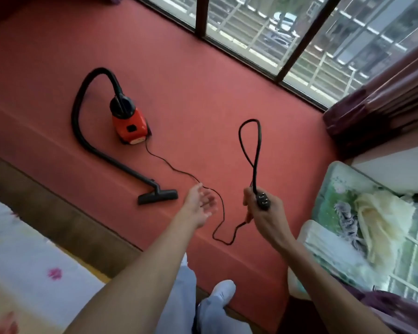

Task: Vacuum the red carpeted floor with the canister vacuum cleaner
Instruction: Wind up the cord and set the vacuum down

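Pale blue trouser legs (179, 297) and a white-clad foot (223, 292) stood on the red carpet (203, 88). The right hand (263, 215) gripped a black two-pin plug (263, 201), with a stiff loop of cord (250, 143) rising above the fist. The left hand (200, 206) lay open, palm up, holding nothing. The thin cord snaked over the carpet to the glossy orange-and-black canister vacuum cleaner (130, 125), which stood upright mid-floor. Its black hose (79, 121) arched round to the flat nozzle (158, 196) near the left hand. Bare carpet ran to the dark-framed window (287, 39). A purple curtain (377, 102) hung at the right, and floral bedding (22, 249) edged the left.
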{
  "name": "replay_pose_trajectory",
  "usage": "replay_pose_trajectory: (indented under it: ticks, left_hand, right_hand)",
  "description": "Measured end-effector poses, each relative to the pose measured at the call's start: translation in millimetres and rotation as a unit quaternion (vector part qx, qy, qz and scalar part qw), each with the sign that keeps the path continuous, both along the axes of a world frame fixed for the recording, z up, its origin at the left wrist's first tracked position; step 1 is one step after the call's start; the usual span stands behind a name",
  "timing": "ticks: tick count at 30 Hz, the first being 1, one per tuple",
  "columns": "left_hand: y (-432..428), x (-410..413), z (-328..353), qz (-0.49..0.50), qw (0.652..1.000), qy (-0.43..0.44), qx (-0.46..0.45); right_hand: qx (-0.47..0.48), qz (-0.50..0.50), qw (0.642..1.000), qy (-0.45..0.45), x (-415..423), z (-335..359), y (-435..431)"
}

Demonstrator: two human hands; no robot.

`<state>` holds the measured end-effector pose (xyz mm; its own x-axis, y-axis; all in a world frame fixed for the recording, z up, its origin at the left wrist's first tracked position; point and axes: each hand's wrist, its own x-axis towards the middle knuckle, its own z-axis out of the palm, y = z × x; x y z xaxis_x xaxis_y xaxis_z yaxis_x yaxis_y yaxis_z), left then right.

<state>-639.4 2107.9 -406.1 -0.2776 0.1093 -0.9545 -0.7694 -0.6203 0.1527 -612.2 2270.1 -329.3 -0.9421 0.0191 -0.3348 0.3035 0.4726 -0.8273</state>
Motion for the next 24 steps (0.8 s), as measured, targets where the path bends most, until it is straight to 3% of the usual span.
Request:
replay_pose_trajectory:
  ticks: [3, 5, 8, 12, 16, 20, 24]
  left_hand:
    - [24, 31, -19, -0.064, 0.994, -0.085, 0.011]
    - [38, 46, -24, -0.056, 0.989, -0.127, 0.051]
    - [52, 52, -26, 0.065, 0.977, -0.147, 0.140]
    - [55, 42, -32, 0.296, 0.915, -0.104, 0.254]
    - [63, 38, -43, 0.413, 0.871, -0.058, 0.261]
    - [64, 43, -53, 0.383, 0.909, -0.043, 0.158]
    - [65, 39, -46, 0.307, 0.945, -0.034, 0.111]
  right_hand:
    - [-0.022, -0.029, 0.999, -0.039, -30, -7, -12]
    - [-0.039, -0.039, 0.996, -0.064, -44, -10, -21]
    - [-0.064, -0.055, 0.991, -0.108, -59, -12, -30]
    - [-0.065, -0.078, 0.968, -0.229, -77, -13, -27]
    - [-0.074, -0.034, 0.923, -0.375, -88, -15, -3]
    - [-0.123, -0.003, 0.881, -0.457, -101, -16, 35]
    - [-0.102, 0.093, 0.848, -0.511, -110, -15, 67]
